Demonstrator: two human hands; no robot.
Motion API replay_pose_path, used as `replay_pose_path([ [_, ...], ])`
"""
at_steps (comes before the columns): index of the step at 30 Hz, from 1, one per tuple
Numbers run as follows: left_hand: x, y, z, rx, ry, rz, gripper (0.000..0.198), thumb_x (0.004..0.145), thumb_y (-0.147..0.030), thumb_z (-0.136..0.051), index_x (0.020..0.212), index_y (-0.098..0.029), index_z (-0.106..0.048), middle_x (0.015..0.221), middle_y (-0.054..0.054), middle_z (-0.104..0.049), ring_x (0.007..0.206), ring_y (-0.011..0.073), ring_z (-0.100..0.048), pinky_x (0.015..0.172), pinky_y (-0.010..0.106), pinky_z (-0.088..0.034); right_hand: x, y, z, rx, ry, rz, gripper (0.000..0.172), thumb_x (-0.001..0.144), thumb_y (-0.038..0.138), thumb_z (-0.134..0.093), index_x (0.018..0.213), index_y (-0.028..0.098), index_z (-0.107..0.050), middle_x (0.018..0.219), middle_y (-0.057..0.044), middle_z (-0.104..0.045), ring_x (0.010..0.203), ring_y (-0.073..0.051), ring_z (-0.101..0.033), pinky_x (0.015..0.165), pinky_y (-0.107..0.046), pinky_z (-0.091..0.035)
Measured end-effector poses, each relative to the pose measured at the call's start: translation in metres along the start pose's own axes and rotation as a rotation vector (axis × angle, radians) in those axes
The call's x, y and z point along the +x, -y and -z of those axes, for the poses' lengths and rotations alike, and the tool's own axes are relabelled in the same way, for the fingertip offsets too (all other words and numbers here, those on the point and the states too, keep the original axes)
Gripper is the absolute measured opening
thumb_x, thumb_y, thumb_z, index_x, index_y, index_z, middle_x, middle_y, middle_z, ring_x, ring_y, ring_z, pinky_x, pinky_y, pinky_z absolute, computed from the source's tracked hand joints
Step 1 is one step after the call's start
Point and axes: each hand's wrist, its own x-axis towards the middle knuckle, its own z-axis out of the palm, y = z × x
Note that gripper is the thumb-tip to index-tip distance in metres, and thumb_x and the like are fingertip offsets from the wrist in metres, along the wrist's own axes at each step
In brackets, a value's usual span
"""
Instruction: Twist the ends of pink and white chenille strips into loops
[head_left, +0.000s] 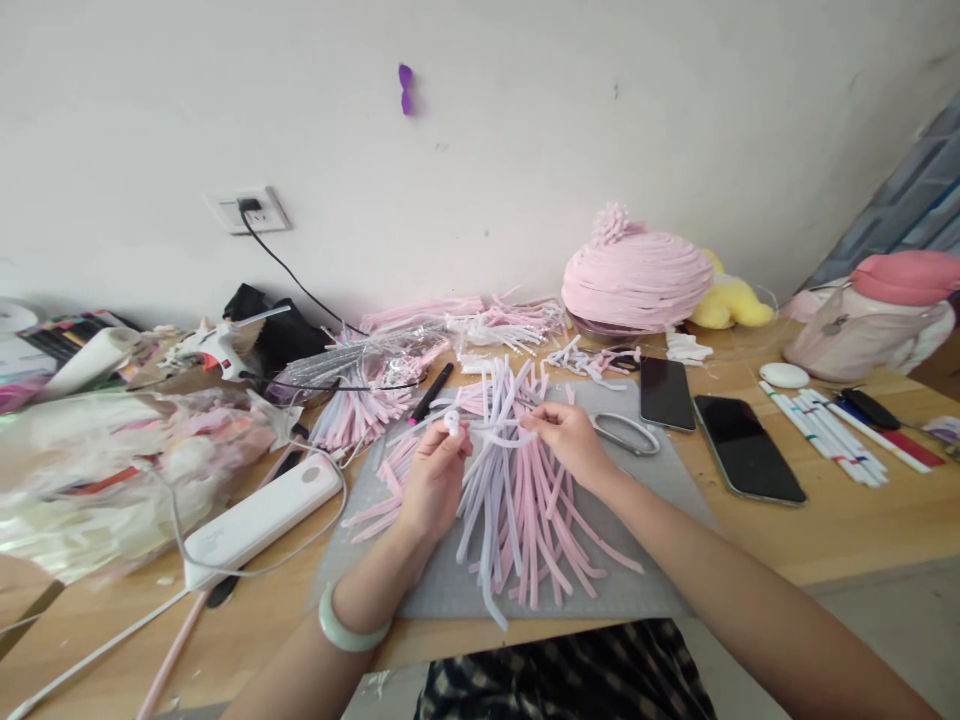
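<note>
A bundle of pink and white pipe cleaners (517, 510) lies fanned out on a grey cutting mat (645, 540). My left hand (433, 475) is closed in a pinch on the left end of a white pipe cleaner (491, 432) that crosses the bundle near its top. My right hand (571, 440) is closed too, pinching that strand's right end. A pale green bangle (346, 628) sits on my left wrist. Scissors (626, 432) lie just right of my right hand.
Two dark phones (666, 392) (748, 462) lie to the right, then several marker pens (832, 436). A pink yarn mound (636, 278), yellow plush (731, 300) and glue gun (225, 345) stand at the back. A white power bank (259, 520) with cables and crumpled plastic bags (112, 450) fill the left.
</note>
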Motion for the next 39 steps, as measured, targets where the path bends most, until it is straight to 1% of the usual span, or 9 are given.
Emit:
replay_pose_path([
  [6, 0.010, -0.004, 0.004, -0.134, -0.129, 0.060, 0.020, 0.060, -0.023, -0.072, 0.075, -0.019, -0.058, 0.068, -0.006, -0.054, 0.056, 0.0041, -0.047, 0.057, 0.017, -0.039, -0.020, 0.002, -0.013, -0.276, 0.348, 0.179, 0.018, 0.070, 0.022, -0.054, 0.054, 0.015, -0.055, 0.051, 0.002, -0.048, 0.051, -0.010, -0.043, 0.052, -0.022, -0.029],
  [11, 0.008, 0.006, 0.003, 0.108, -0.062, 0.203, 0.019, 0.059, -0.023, -0.072, 0.067, -0.015, -0.057, 0.066, -0.004, -0.054, 0.056, 0.0065, -0.047, 0.054, 0.018, -0.036, -0.042, 0.019, -0.018, -0.060, 0.708, 0.247, 0.015, 0.071, 0.024, -0.055, 0.060, 0.015, -0.058, 0.053, 0.003, -0.048, 0.050, -0.008, -0.041, 0.050, -0.021, -0.030],
  [14, 0.003, 0.010, 0.003, 0.246, 0.047, 0.278, 0.018, 0.061, -0.028, -0.070, 0.064, -0.015, -0.057, 0.058, -0.004, -0.051, 0.054, 0.0081, -0.043, 0.055, 0.021, -0.034, -0.037, 0.029, -0.006, 0.195, 0.576, 0.128, 0.016, 0.069, 0.028, -0.060, 0.061, 0.015, -0.059, 0.052, 0.003, -0.047, 0.047, -0.007, -0.037, 0.046, -0.022, -0.027],
  [19, 0.002, 0.007, 0.004, 0.451, 0.142, 0.093, 0.016, 0.065, -0.027, -0.066, 0.059, -0.016, -0.056, 0.056, -0.004, -0.048, 0.056, 0.0092, -0.040, 0.058, 0.021, -0.031, -0.007, 0.038, 0.038, 0.699, 0.038, 0.037, 0.017, 0.067, 0.029, -0.060, 0.057, 0.019, -0.051, 0.045, 0.008, -0.024, 0.040, -0.006, -0.014, 0.039, -0.022, -0.016],
  [22, 0.004, 0.005, 0.005, 0.383, 0.148, 0.080, 0.015, 0.069, -0.029, -0.062, 0.062, -0.017, -0.057, 0.057, -0.003, -0.049, 0.056, 0.0092, -0.041, 0.058, 0.021, -0.032, 0.006, 0.040, 0.060, 0.767, -0.088, 0.004, 0.019, 0.068, 0.024, -0.060, 0.056, 0.019, -0.046, 0.048, 0.008, -0.021, 0.040, -0.006, -0.012, 0.036, -0.021, -0.015],
  [26, 0.003, 0.007, 0.003, 0.363, 0.202, 0.147, 0.017, 0.073, -0.033, -0.059, 0.073, -0.017, -0.064, 0.071, 0.001, -0.060, 0.063, 0.0098, -0.050, 0.064, 0.022, -0.036, 0.009, 0.034, 0.059, 0.797, 0.008, -0.099, 0.016, 0.067, 0.023, -0.062, 0.058, 0.017, -0.049, 0.047, 0.008, -0.025, 0.038, -0.004, -0.016, 0.036, -0.020, -0.016],
  [30, 0.000, 0.009, -0.002, 0.420, 0.232, 0.179, 0.029, 0.069, -0.029, -0.064, 0.096, -0.018, -0.062, 0.102, 0.008, -0.062, 0.087, 0.0171, -0.057, 0.074, 0.026, -0.040, -0.003, 0.022, 0.032, 0.773, 0.341, -0.239, 0.017, 0.062, 0.027, -0.066, 0.060, 0.015, -0.055, 0.043, 0.007, -0.033, 0.039, -0.004, -0.025, 0.041, -0.021, -0.017],
  [34, 0.004, 0.008, 0.002, 0.431, 0.120, 0.032, 0.035, 0.072, -0.029, -0.061, 0.106, -0.022, -0.056, 0.116, 0.007, -0.055, 0.100, 0.0189, -0.054, 0.083, 0.030, -0.040, -0.013, 0.014, 0.014, 0.664, 0.653, -0.318, 0.018, 0.065, 0.029, -0.065, 0.061, 0.013, -0.058, 0.044, 0.004, -0.043, 0.042, -0.005, -0.032, 0.045, -0.022, -0.017],
  [39, 0.009, 0.002, 0.009, 0.408, 0.092, -0.169, 0.017, 0.069, -0.027, -0.063, 0.082, -0.018, -0.062, 0.105, 0.006, -0.057, 0.102, 0.0188, -0.050, 0.088, 0.029, -0.036, -0.007, 0.009, 0.014, 0.725, 0.551, -0.326, 0.016, 0.065, 0.026, -0.063, 0.060, 0.013, -0.056, 0.044, 0.005, -0.040, 0.040, -0.005, -0.029, 0.043, -0.022, -0.015],
])
